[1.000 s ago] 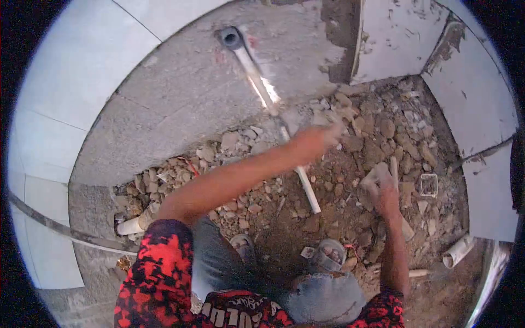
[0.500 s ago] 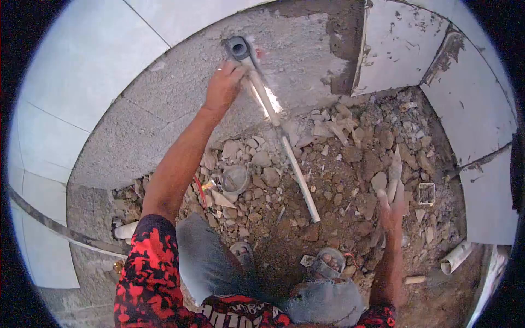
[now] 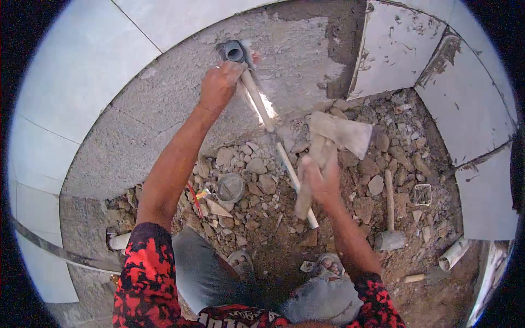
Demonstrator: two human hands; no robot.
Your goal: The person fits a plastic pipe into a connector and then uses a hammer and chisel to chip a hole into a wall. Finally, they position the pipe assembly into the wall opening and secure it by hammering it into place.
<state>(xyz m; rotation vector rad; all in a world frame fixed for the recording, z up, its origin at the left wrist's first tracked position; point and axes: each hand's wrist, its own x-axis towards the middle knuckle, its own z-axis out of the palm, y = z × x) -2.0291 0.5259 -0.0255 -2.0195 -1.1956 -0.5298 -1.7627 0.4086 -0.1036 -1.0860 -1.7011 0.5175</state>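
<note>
My left hand grips the upper end of a white pipe, just below the grey elbow fitting set in the bare cement wall. The pipe slants down from the wall across the rubble. My right hand holds the wooden handle of a mortar-caked trowel, and its blade is raised over the rubble next to the pipe. A hammer lies on the rubble to the right of that hand, with its head towards me.
Broken stones and dirt cover the floor. A small round tin lies among them. A clear square box and a short pipe offcut lie at the right. Grey tiles line the corner walls. My knees and sandalled feet are below.
My left hand went from the rubble up to the pipe by the elbow fitting and stays there. My right hand now holds the trowel, and the hammer lies on the rubble.
</note>
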